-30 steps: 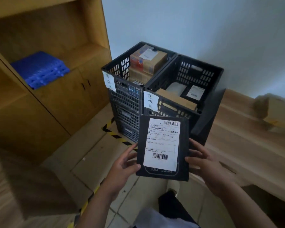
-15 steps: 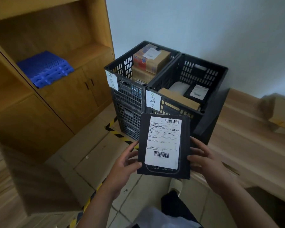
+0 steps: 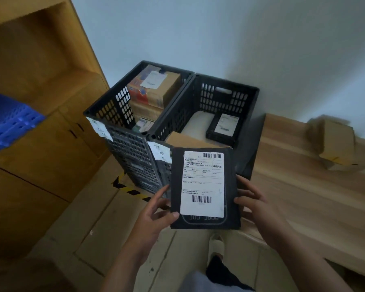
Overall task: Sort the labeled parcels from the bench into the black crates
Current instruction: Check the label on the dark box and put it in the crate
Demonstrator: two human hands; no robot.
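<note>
A flat black parcel (image 3: 204,223) with a white shipping label is held upright in front of me. My left hand (image 3: 154,216) grips its left edge and my right hand (image 3: 259,205) grips its right edge. Behind it stand two black crates side by side. The left crate (image 3: 114,106) is stacked with brown cardboard boxes. The right crate (image 3: 226,91) holds a small black labeled parcel (image 3: 222,128), a white packet and a brown box. Each crate carries a handwritten paper tag on its near face; the parcel partly hides the right one.
The wooden bench (image 3: 303,186) runs along the right, with a cardboard box (image 3: 333,142) at its far end by the wall. A wooden cabinet (image 3: 40,144) with a blue plastic pallet (image 3: 6,123) on its shelf stands left. Yellow-black tape marks the cardboard-covered floor.
The view has shifted closer to the crates and looks down into them more. Both hands still hold the black parcel, now a little nearer the right crate.
</note>
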